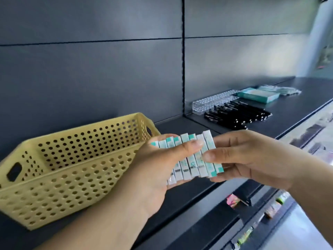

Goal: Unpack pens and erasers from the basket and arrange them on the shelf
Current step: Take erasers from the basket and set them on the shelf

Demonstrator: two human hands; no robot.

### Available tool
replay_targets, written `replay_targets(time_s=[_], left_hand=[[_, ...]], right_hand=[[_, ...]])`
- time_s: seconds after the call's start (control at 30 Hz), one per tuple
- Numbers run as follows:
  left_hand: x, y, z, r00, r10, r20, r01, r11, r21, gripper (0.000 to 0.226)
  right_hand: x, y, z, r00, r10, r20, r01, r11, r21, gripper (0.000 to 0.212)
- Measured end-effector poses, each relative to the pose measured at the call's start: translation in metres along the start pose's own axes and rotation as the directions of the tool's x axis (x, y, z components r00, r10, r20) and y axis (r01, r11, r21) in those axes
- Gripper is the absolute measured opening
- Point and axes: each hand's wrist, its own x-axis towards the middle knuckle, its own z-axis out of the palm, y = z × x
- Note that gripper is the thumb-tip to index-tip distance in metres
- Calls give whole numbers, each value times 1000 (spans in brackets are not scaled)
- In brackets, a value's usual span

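— Holding what? Both hands, left hand (153, 170) and right hand (243, 159), clamp one row of white-and-teal boxed erasers (191, 157).

— Where next? Dark shelf (288, 112) lies ahead-right, right hand nearer; perforated yellow plastic basket (72, 159) left.

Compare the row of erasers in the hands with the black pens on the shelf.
The erasers are white and teal, wrapped blocks; the black pens are dark and slender. The erasers are held off the shelf, pinched between the left hand and the right hand; the pens lie untouched on the dark shelf. Both sets are lined up side by side.
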Motion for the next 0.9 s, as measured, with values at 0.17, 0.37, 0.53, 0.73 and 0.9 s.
replay_targets(time_s=[0.17, 0.37, 0.53, 0.73, 0.9], left_hand=[[27, -38, 108, 994, -66, 91, 69, 997, -34, 32], [68, -84, 250, 962, -221, 161, 232, 972, -48, 39], [108, -102, 341, 955, -249, 163, 252, 968, 4, 42], [169, -117, 431, 942, -241, 234, 253, 967, -22, 45], [241, -130, 509, 931, -213, 295, 253, 962, -105, 22]], right_hand=[[-67, 43, -79, 985, 4, -172, 9, 997, 74, 22], [-140, 93, -201, 959, 99, -264, -49, 981, 189, 20], [-170, 120, -283, 899, 196, -391, -81, 953, 291, 19], [-185, 135, -370, 818, 164, -552, -56, 977, 208, 17], [-178, 145, -469, 741, 112, -662, -50, 992, 112, 15]])
